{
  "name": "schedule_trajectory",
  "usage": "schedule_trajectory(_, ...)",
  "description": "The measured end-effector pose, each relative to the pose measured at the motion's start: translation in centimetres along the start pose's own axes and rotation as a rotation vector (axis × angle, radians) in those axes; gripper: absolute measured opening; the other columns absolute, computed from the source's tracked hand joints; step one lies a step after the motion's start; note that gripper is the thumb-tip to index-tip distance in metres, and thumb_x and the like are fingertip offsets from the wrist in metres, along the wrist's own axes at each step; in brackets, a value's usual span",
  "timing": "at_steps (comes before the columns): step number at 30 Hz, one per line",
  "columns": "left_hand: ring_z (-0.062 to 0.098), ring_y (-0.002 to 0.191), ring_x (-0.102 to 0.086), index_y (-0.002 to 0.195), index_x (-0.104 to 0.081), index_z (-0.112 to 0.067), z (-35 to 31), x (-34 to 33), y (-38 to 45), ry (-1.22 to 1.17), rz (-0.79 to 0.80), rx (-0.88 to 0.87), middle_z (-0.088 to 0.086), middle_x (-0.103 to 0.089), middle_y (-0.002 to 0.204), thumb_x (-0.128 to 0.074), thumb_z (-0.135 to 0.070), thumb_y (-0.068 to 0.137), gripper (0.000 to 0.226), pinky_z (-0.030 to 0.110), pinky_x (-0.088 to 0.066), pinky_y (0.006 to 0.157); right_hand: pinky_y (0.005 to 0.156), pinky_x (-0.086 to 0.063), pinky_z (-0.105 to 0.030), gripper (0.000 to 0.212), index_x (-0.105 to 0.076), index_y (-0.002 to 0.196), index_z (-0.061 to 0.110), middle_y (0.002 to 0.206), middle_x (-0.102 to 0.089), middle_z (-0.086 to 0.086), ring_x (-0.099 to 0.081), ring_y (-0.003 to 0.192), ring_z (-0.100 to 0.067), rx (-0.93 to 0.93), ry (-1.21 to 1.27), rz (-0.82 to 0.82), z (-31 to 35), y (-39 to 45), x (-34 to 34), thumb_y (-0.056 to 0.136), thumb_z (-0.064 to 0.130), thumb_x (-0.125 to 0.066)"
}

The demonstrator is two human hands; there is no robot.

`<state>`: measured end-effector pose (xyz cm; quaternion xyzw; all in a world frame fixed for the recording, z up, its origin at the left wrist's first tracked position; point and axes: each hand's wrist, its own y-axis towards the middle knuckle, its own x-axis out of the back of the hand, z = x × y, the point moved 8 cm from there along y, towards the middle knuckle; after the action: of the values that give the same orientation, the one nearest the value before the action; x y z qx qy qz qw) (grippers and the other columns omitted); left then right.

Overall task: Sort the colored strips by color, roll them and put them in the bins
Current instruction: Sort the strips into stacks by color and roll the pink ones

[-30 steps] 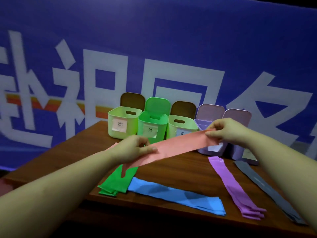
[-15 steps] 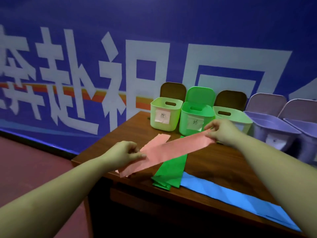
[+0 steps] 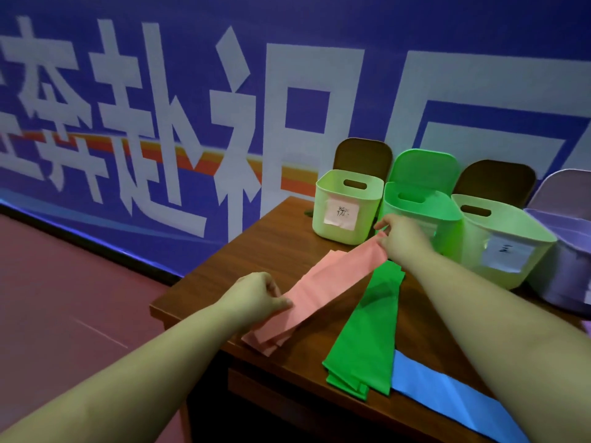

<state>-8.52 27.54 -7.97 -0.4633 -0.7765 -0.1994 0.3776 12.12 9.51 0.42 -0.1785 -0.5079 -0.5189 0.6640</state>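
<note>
The pink strips (image 3: 323,289), thin, matte and flat, lie as a long stack running from 7 o'clock to 1 o'clock across the near-left corner of the wooden table (image 3: 256,251), and both hands are on them: the left hand (image 3: 256,294) pinches the near end at the table's edge, the right hand (image 3: 401,238) pinches the far end just in front of the bins. The near end fans out into several layers. At 3 o'clock of that stack the green strips (image 3: 371,330) lie in a smooth, slightly folded bundle, their near end overlapping the blue strips (image 3: 447,398), which run off toward 4 o'clock. The table is dark brown with a visible wood grain and a squared corner. Along its far edge stand rounded plastic bins with slot handles: a pale green bin (image 3: 347,207) with a white label bearing a dark mark too blurred to read, a bright green bin (image 3: 422,215), another pale green bin (image 3: 505,244) with a white label, also unreadable, and a lilac bin (image 3: 563,251) at the right edge. Lids lean upright behind them, brown, green, brown and lilac. Behind everything hangs a blue banner (image 3: 192,33) with large white characters and an orange stripe; the floor (image 3: 64,298) at 9 o'clock is dull red.
</note>
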Motion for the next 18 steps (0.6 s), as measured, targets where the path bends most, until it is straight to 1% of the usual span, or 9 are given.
schedule_trajectory(2,0.01,0.069,-0.059,0.075,-0.054,-0.023,0.5,-0.3,0.5,0.042,0.011,0.017,-0.007,-0.061,0.078,-0.071,-0.043,0.079,0.026,0.024,-0.044,0.056,0.052,-0.038,-0.026,0.026,-0.058,0.116,0.014,0.108,-0.061,-0.006,-0.055,0.072,-0.016,0.0,-0.014,0.029,0.1,1.1,-1.7,0.091,0.008,-0.057)
schedule_trajectory(3,0.01,0.071,-0.059,0.074,-0.053,-0.024,0.6,-0.4,0.8,0.064,0.016,0.018,-0.008,-0.061,0.078,-0.071,-0.044,0.079,0.026,0.024,-0.044,0.058,0.052,-0.04,-0.026,0.026,-0.058,0.116,0.015,0.109,-0.062,-0.006,-0.057,0.075,-0.017,0.001,-0.025,0.042,0.2,1.6,-2.6,0.091,0.01,-0.057)
schedule_trajectory(5,0.01,0.074,-0.059,0.074,-0.053,-0.026,0.9,-0.7,1.3,0.096,0.03,0.021,-0.007,-0.061,0.082,-0.071,-0.044,0.078,0.026,0.026,-0.045,0.062,0.063,-0.049,-0.031,0.026,-0.057,0.116,0.017,0.111,-0.064,-0.007,-0.06,0.082,-0.022,0.012,-0.046,0.057,0.4,2.5,-4.2,0.091,0.011,-0.057)
schedule_trajectory(7,0.01,0.076,-0.058,0.073,-0.052,-0.027,1.0,-1.0,1.7,0.13,0.048,0.022,-0.007,-0.06,0.085,-0.071,-0.044,0.078,0.026,0.026,-0.045,0.063,0.075,-0.053,-0.038,0.025,-0.058,0.115,0.018,0.111,-0.064,-0.008,-0.061,0.088,-0.025,0.026,-0.04,0.065,0.7,3.3,-5.7,0.091,0.012,-0.057)
schedule_trajectory(10,0.012,0.08,-0.057,0.071,-0.051,-0.027,1.0,-1.4,2.2,0.179,0.074,0.013,-0.006,-0.059,0.086,-0.071,-0.045,0.077,0.027,0.027,-0.045,0.067,0.079,-0.052,-0.038,0.023,-0.059,0.113,0.019,0.112,-0.065,-0.008,-0.061,0.092,-0.027,0.032,-0.034,0.091,1.0,4.4,-7.7,0.091,0.012,-0.056)
schedule_trajectory(13,0.015,0.088,-0.058,0.072,-0.052,-0.027,1.2,-1.4,2.6,0.237,0.084,0.002,-0.005,-0.061,0.092,-0.071,-0.047,0.076,0.028,0.03,-0.049,0.076,0.083,-0.05,-0.037,0.024,-0.059,0.114,0.02,0.115,-0.064,-0.009,-0.06,0.101,-0.03,0.059,-0.057,0.117,1.3,4.9,-9.6,0.09,0.015,-0.057)
schedule_trajectory(16,0.013,0.088,-0.054,0.081,-0.051,-0.027,1.6,-1.3,2.8,0.231,0.086,-0.019,-0.008,-0.056,0.089,-0.073,-0.05,0.073,0.032,0.029,-0.046,0.077,0.091,-0.048,-0.038,0.032,-0.057,0.119,0.02,0.121,-0.062,-0.006,-0.057,0.11,-0.029,0.077,-0.084,0.11,1.7,4.7,-10.7,0.088,0.021,-0.062)
schedule_trajectory(18,0.011,0.092,-0.051,0.094,-0.051,-0.028,1.4,-1.3,2.9,0.202,0.099,-0.077,-0.009,-0.053,0.096,-0.072,-0.048,0.075,0.035,0.025,-0.043,0.079,0.093,-0.047,-0.038,0.033,-0.058,0.119,0.02,0.123,-0.06,-0.004,-0.056,0.112,-0.025,0.108,-0.099,0.105,2.1,4.3,-11.0,0.086,0.025,-0.064)
